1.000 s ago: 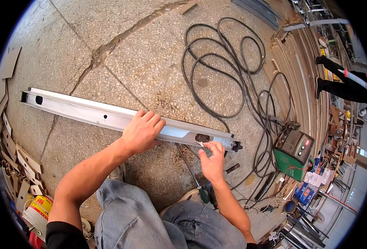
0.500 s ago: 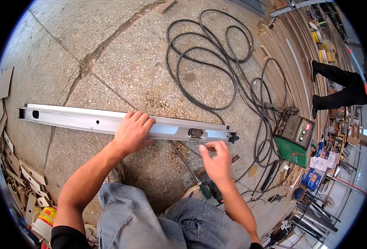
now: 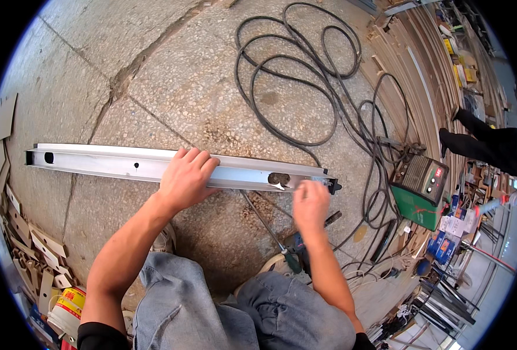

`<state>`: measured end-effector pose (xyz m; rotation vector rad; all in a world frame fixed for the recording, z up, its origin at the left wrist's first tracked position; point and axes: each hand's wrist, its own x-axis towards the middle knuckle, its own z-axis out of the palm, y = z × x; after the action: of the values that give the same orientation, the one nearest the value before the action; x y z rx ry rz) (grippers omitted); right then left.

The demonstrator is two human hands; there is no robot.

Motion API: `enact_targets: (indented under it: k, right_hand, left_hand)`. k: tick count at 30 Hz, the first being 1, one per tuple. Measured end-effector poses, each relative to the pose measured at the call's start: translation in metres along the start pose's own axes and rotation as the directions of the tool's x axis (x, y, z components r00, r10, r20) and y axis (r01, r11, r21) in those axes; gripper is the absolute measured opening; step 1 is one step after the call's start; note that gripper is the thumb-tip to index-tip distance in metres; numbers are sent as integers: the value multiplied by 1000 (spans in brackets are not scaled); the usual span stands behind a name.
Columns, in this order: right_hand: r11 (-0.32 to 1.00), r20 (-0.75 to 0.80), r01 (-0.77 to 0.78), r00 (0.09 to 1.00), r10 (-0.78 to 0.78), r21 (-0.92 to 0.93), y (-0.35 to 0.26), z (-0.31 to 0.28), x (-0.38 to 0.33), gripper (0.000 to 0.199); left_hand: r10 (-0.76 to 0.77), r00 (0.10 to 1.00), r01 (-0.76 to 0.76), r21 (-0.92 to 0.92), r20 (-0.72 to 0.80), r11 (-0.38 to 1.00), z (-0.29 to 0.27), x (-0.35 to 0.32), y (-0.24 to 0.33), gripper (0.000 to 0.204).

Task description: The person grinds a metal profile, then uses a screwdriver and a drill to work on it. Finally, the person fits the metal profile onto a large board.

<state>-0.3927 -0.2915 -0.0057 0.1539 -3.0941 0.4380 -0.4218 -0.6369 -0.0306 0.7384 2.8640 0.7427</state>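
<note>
A long silvery metal channel (image 3: 101, 161) lies across the floor in front of me, with holes along it and a black piece (image 3: 334, 186) at its right end. My left hand (image 3: 188, 175) is closed over its middle, fingers over the far edge. Light blue film (image 3: 241, 175) covers part of the face right of that hand. By the large hole a small white flap (image 3: 279, 186) stands up. My right hand (image 3: 311, 207) is at the channel's right part with fingers curled together; what they hold, if anything, is hidden. Below lies a green-handled screwdriver (image 3: 292, 261) with a long shaft.
Black cable (image 3: 252, 96) lies in loops beyond the channel, running towards a green power unit (image 3: 419, 192) at the right. Long boards (image 3: 410, 76) are stacked farther right, near a person in black trousers (image 3: 480, 137). Cut pieces (image 3: 42, 251) and a white-and-yellow bucket (image 3: 68, 309) are at the left.
My right hand has moved slightly right and its fingers have curled in further. The white flap by the hole stands out more. The left hand keeps its hold. The other person has shifted.
</note>
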Motion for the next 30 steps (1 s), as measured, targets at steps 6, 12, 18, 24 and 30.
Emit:
enact_targets:
  k: [6, 12, 18, 24, 30]
  right_hand:
    - [984, 63, -30, 998, 19, 174, -24, -24, 2, 16]
    - [888, 209, 179, 934, -288, 424, -87, -27, 10, 14]
    - [903, 121, 97, 979, -161, 418, -71, -37, 5, 10]
    - [959, 154, -71, 988, 29, 273, -6, -51, -26, 11]
    - [964, 365, -201, 922, 127, 175, 6, -70, -68, 16]
  left_hand:
    - [-36, 999, 36, -8, -18, 999, 2, -5, 1, 65]
    - [-21, 999, 21, -3, -29, 1000, 2, 2, 2, 65]
    - [-43, 999, 43, -8, -15, 999, 2, -1, 2, 65]
    - [-15, 1000, 15, 16, -17, 1000, 2, 1, 1, 64]
    - [-1, 999, 1, -6, -42, 1000, 3, -2, -1, 63]
